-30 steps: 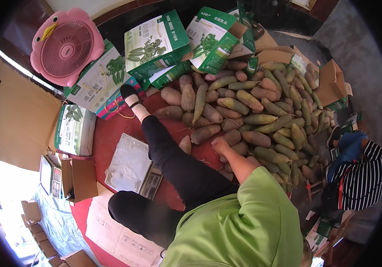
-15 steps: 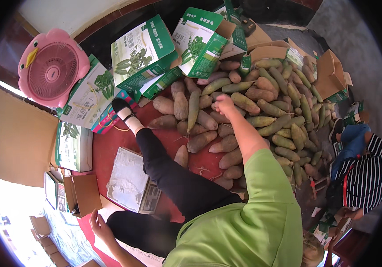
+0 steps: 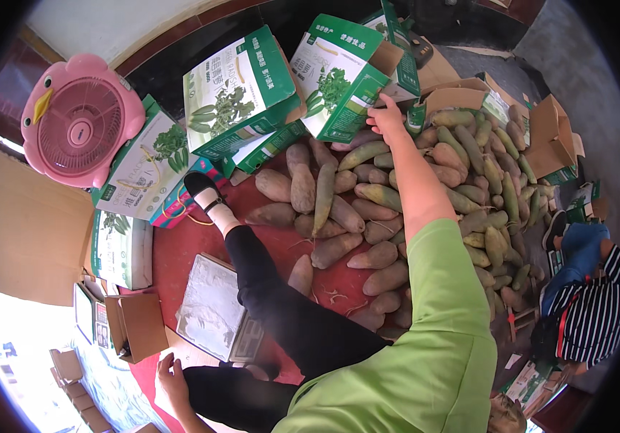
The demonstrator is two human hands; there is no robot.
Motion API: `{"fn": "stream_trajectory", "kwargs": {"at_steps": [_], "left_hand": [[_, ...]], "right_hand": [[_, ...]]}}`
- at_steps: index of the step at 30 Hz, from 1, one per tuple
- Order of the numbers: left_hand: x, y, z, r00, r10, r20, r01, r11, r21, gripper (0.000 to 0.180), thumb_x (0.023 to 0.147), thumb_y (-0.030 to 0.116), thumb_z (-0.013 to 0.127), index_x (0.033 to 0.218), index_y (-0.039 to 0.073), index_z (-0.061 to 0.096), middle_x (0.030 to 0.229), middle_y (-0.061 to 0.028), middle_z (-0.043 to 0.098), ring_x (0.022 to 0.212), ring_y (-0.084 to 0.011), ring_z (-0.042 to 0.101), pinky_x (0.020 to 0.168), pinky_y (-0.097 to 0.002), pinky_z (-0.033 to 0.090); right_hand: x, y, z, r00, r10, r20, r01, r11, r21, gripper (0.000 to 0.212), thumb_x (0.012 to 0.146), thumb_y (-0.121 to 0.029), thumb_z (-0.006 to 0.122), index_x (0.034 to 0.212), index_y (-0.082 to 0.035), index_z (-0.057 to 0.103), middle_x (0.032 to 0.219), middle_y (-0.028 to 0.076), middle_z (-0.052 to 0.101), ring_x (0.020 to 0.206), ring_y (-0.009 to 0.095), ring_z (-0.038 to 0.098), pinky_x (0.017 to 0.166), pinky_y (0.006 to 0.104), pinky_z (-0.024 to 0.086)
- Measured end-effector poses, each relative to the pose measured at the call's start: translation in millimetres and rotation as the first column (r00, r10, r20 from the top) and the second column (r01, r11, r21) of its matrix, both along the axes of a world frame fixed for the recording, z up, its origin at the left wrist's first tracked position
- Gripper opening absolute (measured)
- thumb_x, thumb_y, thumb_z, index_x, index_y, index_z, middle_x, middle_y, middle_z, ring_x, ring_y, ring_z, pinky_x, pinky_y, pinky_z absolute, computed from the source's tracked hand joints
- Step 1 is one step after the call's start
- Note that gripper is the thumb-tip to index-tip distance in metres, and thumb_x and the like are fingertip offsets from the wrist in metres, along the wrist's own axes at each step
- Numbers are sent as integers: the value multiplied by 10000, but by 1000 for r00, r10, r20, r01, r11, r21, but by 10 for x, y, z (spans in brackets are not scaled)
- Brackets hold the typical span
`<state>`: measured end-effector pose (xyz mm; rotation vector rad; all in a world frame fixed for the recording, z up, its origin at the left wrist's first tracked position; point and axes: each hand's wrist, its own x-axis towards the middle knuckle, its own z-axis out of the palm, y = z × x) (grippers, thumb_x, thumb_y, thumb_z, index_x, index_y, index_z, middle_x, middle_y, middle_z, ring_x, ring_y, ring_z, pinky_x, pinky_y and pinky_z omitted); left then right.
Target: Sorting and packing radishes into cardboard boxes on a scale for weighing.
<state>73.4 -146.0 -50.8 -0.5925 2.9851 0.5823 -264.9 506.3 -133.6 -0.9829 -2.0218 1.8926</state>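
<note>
My right hand [image 3: 388, 119] reaches forward over the heap of radishes [image 3: 483, 195], its fingers outstretched at the lower right edge of a green and white carton [image 3: 344, 76]. Whether the fingertips press on the carton I cannot tell. Nothing shows in that hand. The radishes are long, with green and dull purple-brown skins, and lie piled on a red floor covering [image 3: 194, 231]. At the lower left, my left hand [image 3: 170, 382] hangs beside my bent knee, fingers loosely apart and holding nothing.
A flat scale [image 3: 212, 307] lies beside my leg. A pink fan [image 3: 80, 130] and more cartons [image 3: 237, 90] stand at the far left and back. An opened brown box [image 3: 136, 325] is on the left. Someone in a striped top [image 3: 599, 303] sits at right.
My right hand has moved away from the radishes, farther forward and slightly right, to the green and white carton. The view has shifted slightly. My left hand stays low by the knee.
</note>
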Motion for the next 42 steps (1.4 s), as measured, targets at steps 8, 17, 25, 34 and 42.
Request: {"fn": "stream_trajectory", "kwargs": {"at_steps": [8, 17, 25, 34, 42], "left_hand": [[-18, 13, 24, 998, 45, 46, -46, 999, 26, 251, 820, 73, 585, 1051, -16, 626, 984, -151, 626, 898, -255, 621, 704, -339, 494], [37, -54, 13, 997, 79, 21, -80, 995, 54, 263, 819, 66, 581, 1060, -32, 620, 955, -141, 625, 875, -236, 621, 701, -315, 504], [129, -220, -61, 997, 60, -38, -57, 996, 73, 236, 796, 24, 581, 1007, -70, 630, 901, -160, 663, 815, -235, 643, 751, -330, 506], [107, -196, -70, 998, 60, -22, -58, 997, 56, 231, 785, 16, 600, 1001, -59, 638, 904, -165, 658, 806, -235, 643, 745, -326, 506], [67, -141, -40, 999, 50, 5, -51, 998, 35, 237, 786, 26, 604, 1006, -51, 642, 912, -165, 658, 808, -242, 646, 742, -328, 505]], "right_hand": [[-377, 94, -25, 999, -34, 27, 33, 998, 49, 651, 783, -63, 631, 1354, -147, 330, 980, 86, 607, 651, 149, 618, 489, 282, 444], [-460, -68, -132, 975, -170, -140, 132, 960, -248, 731, 773, -33, 632, 1389, -120, 247, 1013, 115, 599, 695, 210, 634, 525, 306, 436], [-478, 68, -23, 999, -37, 39, 41, 993, -113, 778, 755, -8, 608, 1418, -129, 219, 940, 118, 630, 629, 211, 642, 480, 306, 425], [-496, 82, 36, 969, -16, 248, -102, 883, 459, 476, 759, -178, 595, 1199, -64, 454, 884, 146, 667, 595, 239, 660, 652, 344, 511], [-381, -17, 17, 971, -109, 214, -92, 655, 750, 440, 770, -268, 679, 1105, -51, 494, 1041, 202, 632, 947, 328, 622, 807, 429, 486]]}}
